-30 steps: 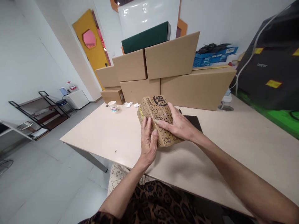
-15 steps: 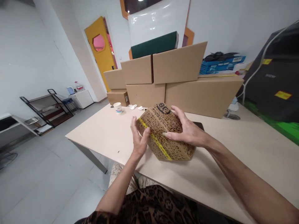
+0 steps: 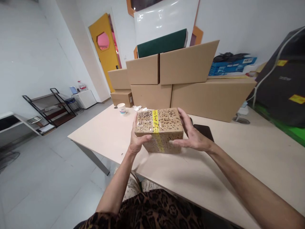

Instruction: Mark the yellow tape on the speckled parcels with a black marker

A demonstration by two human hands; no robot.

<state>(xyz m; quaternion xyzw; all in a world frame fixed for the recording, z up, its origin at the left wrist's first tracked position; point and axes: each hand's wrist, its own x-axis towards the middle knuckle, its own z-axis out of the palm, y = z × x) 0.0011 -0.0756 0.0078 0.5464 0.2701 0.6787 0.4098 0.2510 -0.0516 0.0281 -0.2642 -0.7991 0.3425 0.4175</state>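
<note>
While the thumb of my left hand (image 3: 138,141) lies across the near face of the patterned box (image 3: 170,121), its fingers run up the left side, mostly hidden, so I cannot tell how closely they sit together. My right hand (image 3: 193,136) mirrors it: the thumb points left on the near face, well apart from the fingers, and the forefinger reaches along the right side to the far corner. I cannot tell how its other fingers lie. Between the two palms I have the box gripped, its top and near face turned to me, a strip of yellow tape (image 3: 155,122) running over both. The box is above the middle of the table (image 3: 97,128); I cannot tell whether its bottom touches.

Just right of the right hand, a flat black object (image 3: 205,131) lies on the table. Beyond the box, to the left, I see crumpled tissues (image 3: 137,108) and, left of them, an upright paper cup (image 3: 121,109). Along the far side stand stacked cardboard boxes (image 3: 186,68), with a dark green box (image 3: 162,44) on top. A blue crate (image 3: 232,65) sits to their right, and a yellow door (image 3: 105,55) stands far left.
</note>
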